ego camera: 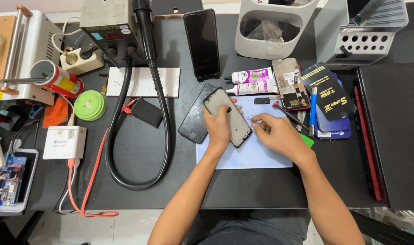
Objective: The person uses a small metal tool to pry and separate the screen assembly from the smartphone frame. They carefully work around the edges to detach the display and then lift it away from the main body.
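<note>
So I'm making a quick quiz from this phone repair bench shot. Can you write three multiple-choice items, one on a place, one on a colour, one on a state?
1. Where does the phone frame under the left hand lie?
A. on the pale blue mat
B. inside the grey bin
C. on the white charger

2. What colour is the round lid left of the black hose?
A. red
B. green
C. blue

3. How is the right hand?
A. flat and open, palm up
B. gripping the hose
C. fingers pinched together over the mat

Answers:
1 A: the frame rests partly on the pale blue mat, overlapping the dark phone panel beside it.
2 B: the lid is light green.
3 C: its fingertips close together just above the mat, beside the frame; what they pinch is too small to tell.
</note>
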Available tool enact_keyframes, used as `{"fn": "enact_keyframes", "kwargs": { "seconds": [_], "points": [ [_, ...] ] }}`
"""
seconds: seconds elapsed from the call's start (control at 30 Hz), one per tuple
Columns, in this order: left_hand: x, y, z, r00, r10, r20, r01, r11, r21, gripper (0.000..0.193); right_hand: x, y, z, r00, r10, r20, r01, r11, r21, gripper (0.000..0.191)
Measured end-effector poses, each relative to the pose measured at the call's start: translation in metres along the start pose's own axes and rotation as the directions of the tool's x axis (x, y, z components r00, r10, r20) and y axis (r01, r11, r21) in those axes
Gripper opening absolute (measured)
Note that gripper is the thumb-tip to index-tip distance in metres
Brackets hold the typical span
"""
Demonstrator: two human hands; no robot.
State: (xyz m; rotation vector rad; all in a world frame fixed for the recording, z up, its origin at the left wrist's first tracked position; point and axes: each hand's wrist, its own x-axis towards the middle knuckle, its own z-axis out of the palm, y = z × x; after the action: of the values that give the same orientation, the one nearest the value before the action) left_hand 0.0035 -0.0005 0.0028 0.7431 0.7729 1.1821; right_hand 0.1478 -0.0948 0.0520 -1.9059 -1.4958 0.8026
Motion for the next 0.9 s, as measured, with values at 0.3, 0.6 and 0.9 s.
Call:
{"fn": "enact_keyframes", "kwargs": {
  "seconds": [0.3,0.6,0.9],
  "points": [
    [0.000,-0.001,-0.001,1.000,-0.002,-0.001,0.002,1.000,-0.017,0.029,0.000,0.001,0.002,0.995,-0.094,-0.017,0.091,0.987,-0.130,0.023],
    [0.000,-0.001,-0.002,1.000,0.009,0.006,-0.009,1.000,0.002,0.027,0.002,0.002,0.004,0.992,-0.117,-0.042,0.113,0.989,-0.098,0.021],
    [-0.004,0.002,-0.001,0.998,-0.017,0.056,0.013,0.998,0.066,0.030,0.004,0.007,0.014,0.983,-0.161,-0.090,0.150,0.982,-0.114,0.017]
  ]
}}
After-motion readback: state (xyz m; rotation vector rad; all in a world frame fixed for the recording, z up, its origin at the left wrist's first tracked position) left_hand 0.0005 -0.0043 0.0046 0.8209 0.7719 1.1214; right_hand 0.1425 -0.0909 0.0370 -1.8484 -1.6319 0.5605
